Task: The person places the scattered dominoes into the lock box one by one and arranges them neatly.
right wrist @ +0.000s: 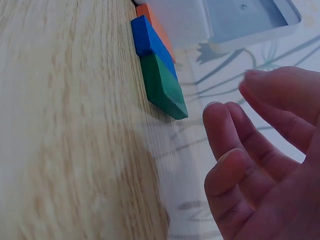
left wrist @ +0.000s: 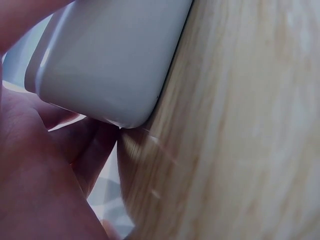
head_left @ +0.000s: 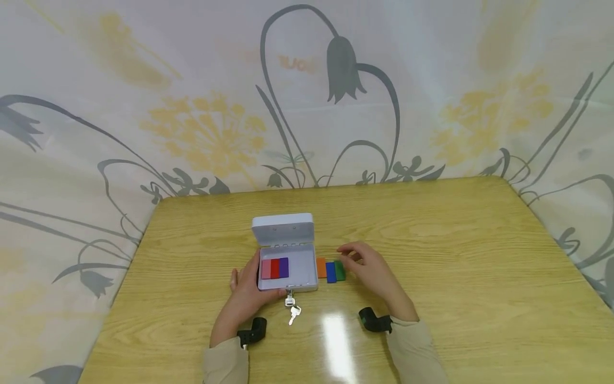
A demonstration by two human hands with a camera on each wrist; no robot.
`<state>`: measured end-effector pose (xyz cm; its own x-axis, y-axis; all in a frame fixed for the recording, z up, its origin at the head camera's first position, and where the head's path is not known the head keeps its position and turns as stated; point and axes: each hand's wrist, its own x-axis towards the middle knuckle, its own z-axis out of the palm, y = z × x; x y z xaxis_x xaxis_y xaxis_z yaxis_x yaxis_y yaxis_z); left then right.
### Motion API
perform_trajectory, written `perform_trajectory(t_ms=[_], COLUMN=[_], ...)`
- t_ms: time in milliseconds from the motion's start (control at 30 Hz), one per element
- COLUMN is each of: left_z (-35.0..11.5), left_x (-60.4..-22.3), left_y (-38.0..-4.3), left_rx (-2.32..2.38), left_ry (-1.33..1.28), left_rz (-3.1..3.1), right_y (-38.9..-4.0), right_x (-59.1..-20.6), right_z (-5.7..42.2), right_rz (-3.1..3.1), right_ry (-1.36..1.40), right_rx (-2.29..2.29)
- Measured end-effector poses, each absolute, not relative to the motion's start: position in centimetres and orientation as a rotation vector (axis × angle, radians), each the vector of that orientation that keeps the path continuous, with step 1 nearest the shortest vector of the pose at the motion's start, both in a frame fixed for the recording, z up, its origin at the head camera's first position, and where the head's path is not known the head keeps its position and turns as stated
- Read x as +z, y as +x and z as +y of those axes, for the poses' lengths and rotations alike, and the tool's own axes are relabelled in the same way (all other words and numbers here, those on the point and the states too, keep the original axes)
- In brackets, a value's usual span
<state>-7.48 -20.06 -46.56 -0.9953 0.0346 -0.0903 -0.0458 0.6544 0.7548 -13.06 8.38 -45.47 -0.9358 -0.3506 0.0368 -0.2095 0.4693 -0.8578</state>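
A small white lockable cash box (head_left: 302, 268) stands on the table with its lid raised. Inside, at its left, lie a pink block (head_left: 266, 269), a red block (head_left: 275, 269) and a purple block (head_left: 284, 268), side by side. My left hand (head_left: 248, 292) grips the box's left side, its thumb along the front wall. Against or close by the right wall are an orange block (head_left: 321, 268), a blue block (head_left: 331, 272) and a green block (right wrist: 162, 87) in a row. Just right of the green one hovers my right hand (head_left: 376, 271), fingers loosely bent, holding nothing.
A key sits in the box's front lock, with a second key (head_left: 295, 313) hanging beside it onto the wooden table (head_left: 431, 229). A flower-patterned cloth (head_left: 206, 69) borders the table at the back and sides. Both wrists carry black camera mounts (head_left: 374, 321).
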Motion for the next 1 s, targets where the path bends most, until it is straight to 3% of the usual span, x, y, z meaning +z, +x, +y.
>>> perform_trajectory(t_ms=[1000], left_z=[-20.0], left_x=[-46.7], left_y=[-7.3], left_rx=[1.3], left_ry=[-0.024], left_rz=[2.768], right_y=[-13.3], right_x=[-46.3], right_z=[9.0], right_rz=[2.547], right_ry=[-0.497], right_rx=[-1.314])
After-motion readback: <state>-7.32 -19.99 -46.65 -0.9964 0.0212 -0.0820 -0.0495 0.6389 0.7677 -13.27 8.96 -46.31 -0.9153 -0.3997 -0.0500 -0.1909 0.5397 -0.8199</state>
